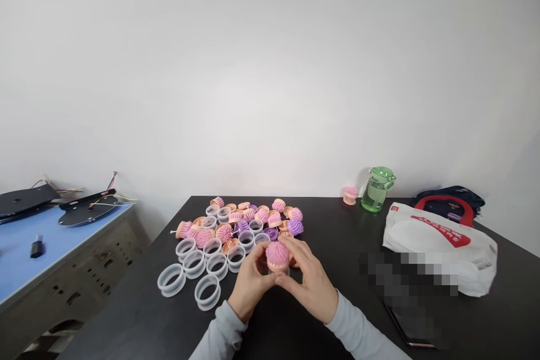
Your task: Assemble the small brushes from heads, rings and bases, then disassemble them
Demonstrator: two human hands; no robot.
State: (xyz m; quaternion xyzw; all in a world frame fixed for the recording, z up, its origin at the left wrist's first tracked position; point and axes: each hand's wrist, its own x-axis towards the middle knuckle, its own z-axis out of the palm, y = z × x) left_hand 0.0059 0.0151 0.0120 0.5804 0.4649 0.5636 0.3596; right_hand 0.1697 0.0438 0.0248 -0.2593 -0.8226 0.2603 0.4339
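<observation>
Between my two hands, just above the black table point(337, 304), is a small round scrub brush point(277, 256) with pink bristles pointing up and a peach base. My left hand point(252, 284) closes on its left side, and my right hand point(309, 280) curves round the right side with the thumbs near each other below the base. A bit of clear plastic shows under the brush, partly hidden by the fingers. Left of my hands lie several clear plastic rings point(207, 306). Behind them is a pile of pink and purple brush parts point(225, 233) with peach and purple caps.
At the back right stand another pink brush point(350, 196) and a green lidded jug point(377, 191). A white and red bag point(439, 244), a dark bag with a red strap point(453, 202) and a phone point(411, 326) lie rightward. A blue table point(25, 270) holding black plates is at left.
</observation>
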